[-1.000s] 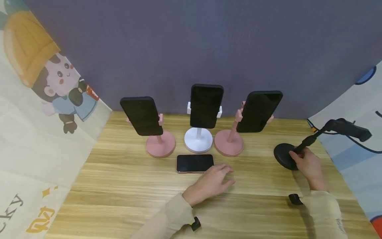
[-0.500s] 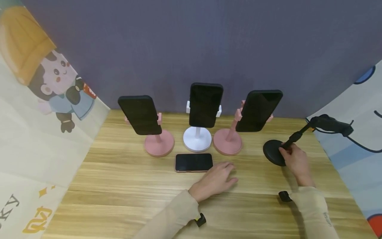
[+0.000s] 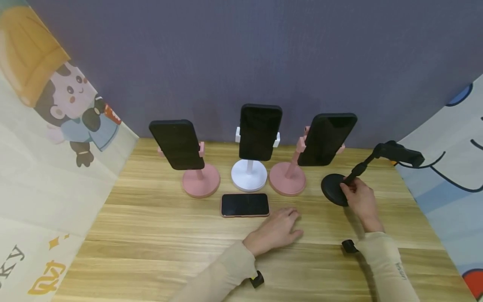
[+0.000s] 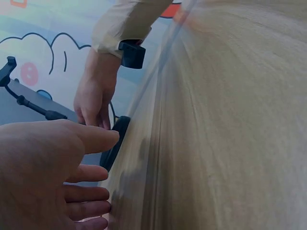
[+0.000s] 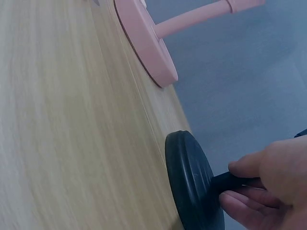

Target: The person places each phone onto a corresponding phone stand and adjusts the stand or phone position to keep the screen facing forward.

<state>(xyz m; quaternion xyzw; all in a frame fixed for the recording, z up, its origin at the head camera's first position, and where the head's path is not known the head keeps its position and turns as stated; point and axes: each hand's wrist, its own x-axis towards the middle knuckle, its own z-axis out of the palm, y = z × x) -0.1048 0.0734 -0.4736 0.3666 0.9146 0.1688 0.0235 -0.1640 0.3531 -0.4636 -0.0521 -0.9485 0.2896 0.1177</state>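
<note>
My right hand (image 3: 361,202) pinches the lower stem of a black phone stand (image 3: 333,190), just above its round base. In the right wrist view, thumb and fingers close round that stem beside the base (image 5: 189,184). The stand's black holder (image 3: 400,152) leans out to the right at the top. My left hand (image 3: 274,230) rests on the table with its fingers loosely extended, holding nothing. Close by lies a smartphone (image 3: 245,205), flat and dark-screened, a little apart from the fingertips. The left wrist view shows the left hand (image 4: 53,167) relaxed, thumb apart.
Behind the phone stand a left pink stand (image 3: 201,181), a white stand (image 3: 249,176) and a right pink stand (image 3: 287,179), each bearing a dark phone. A cable (image 3: 453,182) hangs at the right by the printed wall. A grey-blue panel (image 3: 241,54) borders the table (image 3: 151,243) at the back.
My right hand has shifted the black stand leftward across the table, towards the right pink stand. The left hand has edged slightly right, away from the lying phone.
</note>
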